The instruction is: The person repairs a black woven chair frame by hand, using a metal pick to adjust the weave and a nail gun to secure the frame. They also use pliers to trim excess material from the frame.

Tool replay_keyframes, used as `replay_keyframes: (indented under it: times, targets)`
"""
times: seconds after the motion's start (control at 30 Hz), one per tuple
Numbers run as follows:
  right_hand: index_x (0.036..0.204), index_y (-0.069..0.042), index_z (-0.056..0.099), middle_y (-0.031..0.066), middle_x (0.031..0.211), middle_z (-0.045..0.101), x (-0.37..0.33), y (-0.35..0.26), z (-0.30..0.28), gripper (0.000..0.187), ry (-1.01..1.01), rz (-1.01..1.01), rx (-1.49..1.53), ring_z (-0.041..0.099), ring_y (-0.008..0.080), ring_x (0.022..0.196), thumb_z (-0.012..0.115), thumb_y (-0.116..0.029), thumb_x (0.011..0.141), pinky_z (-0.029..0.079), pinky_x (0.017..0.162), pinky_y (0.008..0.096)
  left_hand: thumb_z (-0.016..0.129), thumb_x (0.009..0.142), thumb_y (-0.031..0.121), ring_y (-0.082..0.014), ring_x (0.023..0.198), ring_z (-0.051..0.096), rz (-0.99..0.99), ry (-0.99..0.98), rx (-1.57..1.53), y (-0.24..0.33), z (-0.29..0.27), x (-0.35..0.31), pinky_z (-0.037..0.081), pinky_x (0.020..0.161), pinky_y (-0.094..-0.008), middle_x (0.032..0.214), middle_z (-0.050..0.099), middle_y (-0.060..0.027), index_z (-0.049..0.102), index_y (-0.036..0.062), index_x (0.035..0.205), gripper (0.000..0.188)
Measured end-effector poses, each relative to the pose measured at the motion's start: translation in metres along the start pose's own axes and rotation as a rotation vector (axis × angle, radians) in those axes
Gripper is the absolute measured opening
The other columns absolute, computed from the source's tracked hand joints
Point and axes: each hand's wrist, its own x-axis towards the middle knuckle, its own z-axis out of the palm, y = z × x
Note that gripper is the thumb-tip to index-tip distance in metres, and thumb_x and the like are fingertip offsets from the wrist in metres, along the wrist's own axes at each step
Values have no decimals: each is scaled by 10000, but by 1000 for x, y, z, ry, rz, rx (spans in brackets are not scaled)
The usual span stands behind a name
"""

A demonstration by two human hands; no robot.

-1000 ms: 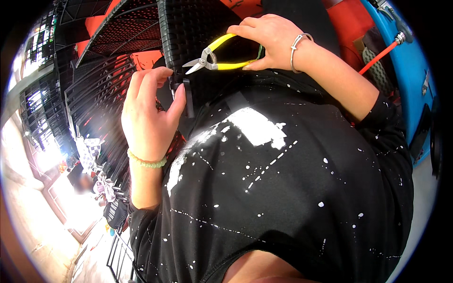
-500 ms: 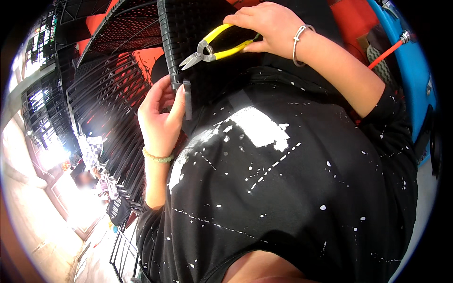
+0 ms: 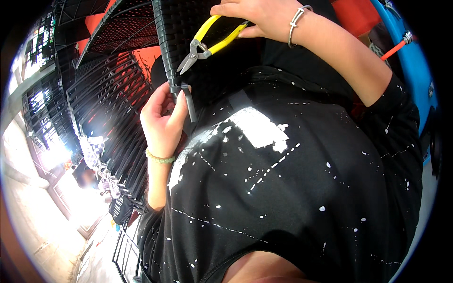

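Observation:
My right hand (image 3: 257,18) is closed around yellow-handled snips (image 3: 200,48), with the handles spread and the metal blades pointing down to the left. The blade tips are beside the edge of a black woven piece (image 3: 166,45), which looks like wicker furniture. Under them, my left hand (image 3: 163,118) pinches the lower end of that edge between thumb and fingers. From this pinch a flat dark strip (image 3: 190,106) hangs down past the thumb. Part of my left fingers is hidden behind the woven edge.
Black frames with slats (image 3: 106,113) are stacked at the left, over red material (image 3: 148,61). Farther left, another person (image 3: 87,179) is near a bright doorway. A blue object (image 3: 410,61) with an orange-red bar (image 3: 395,49) stands at the far right.
My right hand and the snips have moved slightly left, and the blades have turned more steeply downward. The woven edge has shifted a little left at its top. My left hand keeps its pinch.

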Motion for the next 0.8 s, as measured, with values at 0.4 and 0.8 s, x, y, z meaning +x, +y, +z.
replay_keyframes:
  times: [0.4,0.8]
  targets:
    - [1057,-84,624,57,874,592,12,10,-8,430,109,-153,-76,613,233,812,754,-198,664,475,744,350,646,880,28,0,692,537,2,-7,-54,2,2,-1,440,625,-152,858,660,9,632,-52,1096,231]
    - [1056,-84,622,60,876,590,17,13,-8,435,171,-192,-94,608,234,806,752,-197,657,480,735,346,635,885,14,-7,714,555,-3,4,-98,-1,5,-4,453,647,-157,883,666,-4,618,-61,1115,243]
